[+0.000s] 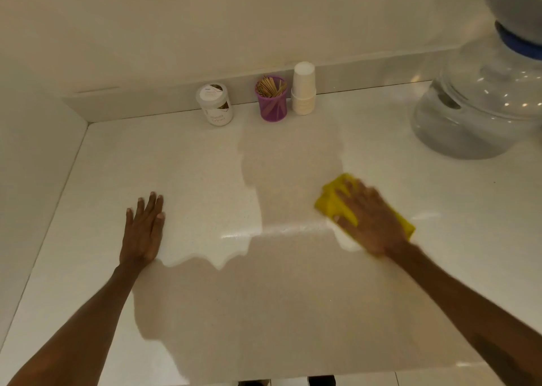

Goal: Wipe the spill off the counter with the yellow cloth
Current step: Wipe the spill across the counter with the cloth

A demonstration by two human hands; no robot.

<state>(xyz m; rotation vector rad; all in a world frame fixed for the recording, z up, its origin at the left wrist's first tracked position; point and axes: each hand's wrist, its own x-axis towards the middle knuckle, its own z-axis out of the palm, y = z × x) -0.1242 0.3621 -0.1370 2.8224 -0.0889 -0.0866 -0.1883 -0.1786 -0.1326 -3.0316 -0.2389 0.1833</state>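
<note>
A folded yellow cloth (333,199) lies on the white counter (205,165), right of the middle. My right hand (372,221) presses flat on top of it and is blurred by motion; part of the cloth pokes out beyond my fingers and behind my wrist. A thin wet sheen (281,231) runs across the counter just left of the cloth. My left hand (143,230) rests palm down on the bare counter at the left, fingers together, holding nothing.
Against the back wall stand a white lidded jar (215,105), a purple cup of wooden sticks (271,98) and a stack of white paper cups (304,90). A large clear water dispenser (481,104) fills the right rear. Walls close the left and back.
</note>
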